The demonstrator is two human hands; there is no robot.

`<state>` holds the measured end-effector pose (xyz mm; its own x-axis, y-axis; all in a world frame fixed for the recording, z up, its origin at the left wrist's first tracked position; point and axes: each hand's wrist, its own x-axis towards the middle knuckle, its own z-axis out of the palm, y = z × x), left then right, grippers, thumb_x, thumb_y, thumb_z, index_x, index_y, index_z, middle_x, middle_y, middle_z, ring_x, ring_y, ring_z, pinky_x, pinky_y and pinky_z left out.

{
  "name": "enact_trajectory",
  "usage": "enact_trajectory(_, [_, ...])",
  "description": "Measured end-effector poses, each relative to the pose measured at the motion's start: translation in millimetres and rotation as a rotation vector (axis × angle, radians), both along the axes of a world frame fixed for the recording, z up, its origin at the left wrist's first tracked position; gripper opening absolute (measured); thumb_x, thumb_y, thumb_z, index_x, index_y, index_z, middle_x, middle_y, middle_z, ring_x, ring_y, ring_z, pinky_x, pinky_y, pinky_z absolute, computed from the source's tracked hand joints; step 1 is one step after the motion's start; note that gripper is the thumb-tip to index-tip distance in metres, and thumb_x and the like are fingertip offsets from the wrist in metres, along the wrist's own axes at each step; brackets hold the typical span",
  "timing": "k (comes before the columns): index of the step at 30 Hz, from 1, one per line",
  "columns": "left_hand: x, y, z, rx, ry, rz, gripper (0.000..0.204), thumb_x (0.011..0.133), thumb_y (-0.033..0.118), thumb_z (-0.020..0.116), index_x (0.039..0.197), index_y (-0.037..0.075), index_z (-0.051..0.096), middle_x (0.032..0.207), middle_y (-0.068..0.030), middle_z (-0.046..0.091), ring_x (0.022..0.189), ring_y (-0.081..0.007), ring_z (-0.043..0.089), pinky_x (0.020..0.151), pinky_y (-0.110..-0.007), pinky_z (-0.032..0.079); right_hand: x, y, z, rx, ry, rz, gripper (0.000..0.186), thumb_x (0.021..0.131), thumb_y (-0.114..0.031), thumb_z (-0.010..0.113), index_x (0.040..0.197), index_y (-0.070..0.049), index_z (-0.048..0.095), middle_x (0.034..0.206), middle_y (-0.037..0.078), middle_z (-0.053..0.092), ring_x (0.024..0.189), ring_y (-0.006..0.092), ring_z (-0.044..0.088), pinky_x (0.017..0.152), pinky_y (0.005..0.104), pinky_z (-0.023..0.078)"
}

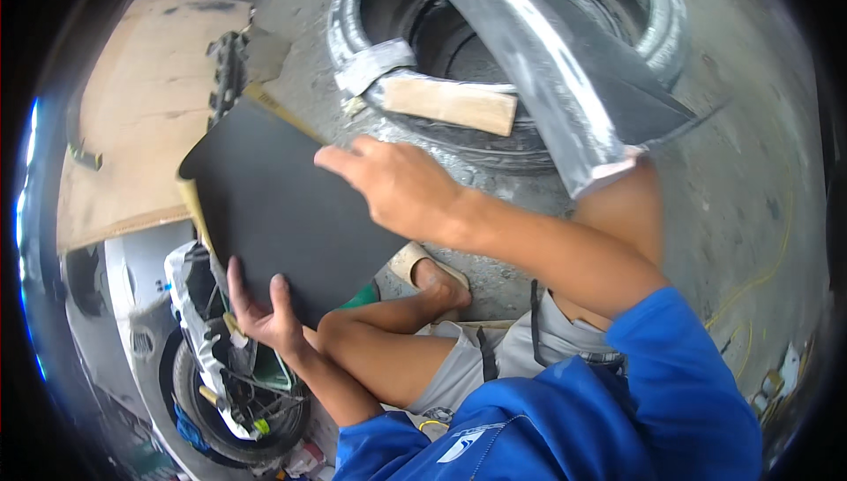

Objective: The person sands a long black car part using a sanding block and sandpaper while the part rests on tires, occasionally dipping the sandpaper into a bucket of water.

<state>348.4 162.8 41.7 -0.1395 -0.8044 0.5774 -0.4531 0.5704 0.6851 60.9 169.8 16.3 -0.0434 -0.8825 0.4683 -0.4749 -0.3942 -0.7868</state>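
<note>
My left hand (269, 318) grips a large black sandpaper sheet (265, 190) by its lower edge, with the thumb on the dark face. The sheet's yellowish backing shows along the curled left side and the far edge. Over the sheet's right edge lies my right hand (406, 190), slightly blurred, with its fingers curled in. Its fingertips are partly hidden, so what they hold cannot be made out. Beyond it, a long dark grey panel (538, 57) with whitish sanded streaks leans across a dusty tire (348, 18), its near end by my right knee.
A flat wooden block (450, 103) and a greyish folded pad (375, 66) rest on the tire's near rim. At left, a brown board (141, 119) lies above a silver car part (141, 304) and a wheel (190, 375). A yellow cable (750, 287) runs along the floor at right.
</note>
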Motion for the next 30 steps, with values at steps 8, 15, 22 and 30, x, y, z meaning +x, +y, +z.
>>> enact_trajectory(8, [10, -13, 12, 0.289, 0.050, -0.134, 0.077, 0.083, 0.002, 0.080, 0.151, -0.003, 0.042, 0.141, -0.0174, 0.055, 0.133, -0.0251, 0.051, 0.116, -0.037, 0.036, -14, -2, 8, 0.072, -0.346, 0.255, 0.067, 0.082, 0.009, 0.064, 0.147, -0.005, 0.053, 0.129, 0.029, 0.065, 0.116, 0.0403, 0.066, 0.100, 0.0409, 0.051])
enact_trajectory(15, [17, -7, 13, 0.436, 0.139, -0.201, 0.088, 0.082, 0.001, 0.080, 0.156, -0.005, 0.033, 0.146, -0.0201, 0.050, 0.136, -0.0269, 0.050, 0.116, -0.038, 0.037, -6, -6, 3, 0.209, -0.310, 0.314, 0.074, 0.085, 0.012, 0.060, 0.154, -0.012, 0.049, 0.123, 0.014, 0.072, 0.094, 0.0147, 0.067, 0.089, 0.0292, 0.054])
enact_trajectory(22, [14, -12, 18, 0.471, 0.444, -0.176, 0.074, 0.073, -0.012, 0.083, 0.140, -0.006, 0.051, 0.131, -0.0174, 0.062, 0.119, -0.0227, 0.063, 0.102, -0.036, 0.053, -11, -9, 7, 0.299, -0.497, 0.327, 0.073, 0.085, 0.010, 0.063, 0.154, -0.013, 0.051, 0.090, -0.004, 0.057, 0.074, 0.0036, 0.044, 0.072, 0.0190, 0.044])
enact_trajectory(30, [30, -14, 11, 0.508, 0.483, -0.201, 0.072, 0.071, -0.016, 0.082, 0.138, -0.007, 0.054, 0.129, -0.0177, 0.065, 0.114, -0.0204, 0.066, 0.099, -0.033, 0.056, -1, -7, 14, 0.278, -0.511, 0.367, 0.068, 0.086, 0.009, 0.063, 0.152, -0.004, 0.050, 0.125, 0.006, 0.065, 0.097, 0.0069, 0.058, 0.091, 0.0233, 0.048])
